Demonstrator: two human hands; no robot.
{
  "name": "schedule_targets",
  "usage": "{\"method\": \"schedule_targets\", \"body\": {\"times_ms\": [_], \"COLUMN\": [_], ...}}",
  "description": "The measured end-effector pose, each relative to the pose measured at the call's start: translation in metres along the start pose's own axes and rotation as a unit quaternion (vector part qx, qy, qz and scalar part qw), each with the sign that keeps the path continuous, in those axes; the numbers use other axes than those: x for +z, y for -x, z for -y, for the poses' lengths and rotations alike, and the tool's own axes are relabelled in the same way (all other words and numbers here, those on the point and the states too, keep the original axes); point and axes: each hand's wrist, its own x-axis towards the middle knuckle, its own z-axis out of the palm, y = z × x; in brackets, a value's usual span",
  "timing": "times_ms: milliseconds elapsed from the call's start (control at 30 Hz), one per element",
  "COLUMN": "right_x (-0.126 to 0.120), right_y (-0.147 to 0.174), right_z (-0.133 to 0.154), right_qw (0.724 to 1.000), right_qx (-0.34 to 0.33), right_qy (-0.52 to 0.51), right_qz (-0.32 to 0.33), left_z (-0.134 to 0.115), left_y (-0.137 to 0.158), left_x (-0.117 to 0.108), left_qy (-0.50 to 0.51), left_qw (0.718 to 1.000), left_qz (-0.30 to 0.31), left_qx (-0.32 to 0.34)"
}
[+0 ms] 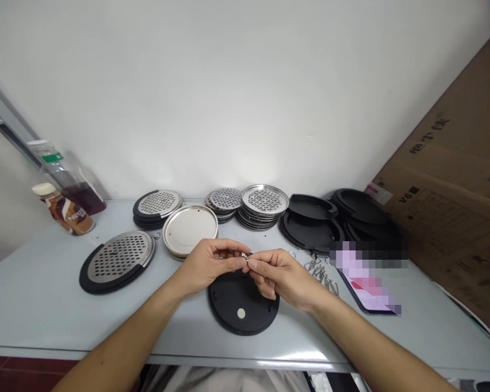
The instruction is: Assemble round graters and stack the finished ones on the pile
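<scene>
A small shiny metal piece (pixel 245 256) is pinched between my two hands; its exact shape is too small to tell. My left hand (pixel 206 263) has thumb and forefinger closed on its left side. From the right, the thumb and fingertips of my right hand (pixel 281 274) close on it too. Just below lies a round black plastic disc (pixel 244 321) with a pale round dot near its front edge, partly covered by my hands. Several bent metal wire loops (pixel 322 276) lie in a loose pile beside my right hand.
Perforated metal grater discs (pixel 265 198) stand stacked at the back. Left are assembled graters with black rims (pixel 118 261) and plain metal plates (pixel 190 230). Black round trays (pixel 312 231), a phone (pixel 367 288) and a cardboard box (pixel 453 207) are on the right; bottles (pixel 65 212) stand far left.
</scene>
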Motion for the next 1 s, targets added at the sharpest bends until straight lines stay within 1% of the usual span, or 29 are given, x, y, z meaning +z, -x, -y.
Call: {"method": "schedule_targets", "body": {"times_ms": [133, 333, 567, 700, 800, 1000], "right_x": [0.0, 0.002, 0.008, 0.011, 0.013, 0.014], "right_y": [0.001, 0.003, 0.006, 0.009, 0.009, 0.01], "right_z": [-0.002, -0.004, 0.005, 0.009, 0.01, 0.01], "right_qw": [1.0, 0.998, 0.984, 0.979, 0.973, 0.968], "right_qx": [-0.004, -0.015, -0.055, -0.061, -0.078, -0.098], "right_qy": [0.013, 0.058, 0.167, 0.195, 0.219, 0.229], "right_qz": [0.005, 0.0, 0.0, -0.004, -0.009, -0.022], "left_z": [-0.003, -0.005, -0.003, -0.002, -0.003, -0.005], "left_y": [0.001, 0.003, 0.003, 0.002, 0.002, 0.004], "left_x": [0.0, 0.0, -0.003, -0.003, -0.001, 0.0], "left_qy": [-0.035, -0.087, -0.096, -0.094, -0.097, -0.108], "left_qw": [0.999, 0.996, 0.995, 0.995, 0.993, 0.991], "left_qz": [-0.007, 0.005, -0.009, -0.033, -0.05, -0.058], "left_qx": [0.008, 0.022, 0.032, 0.031, 0.035, 0.059]}}
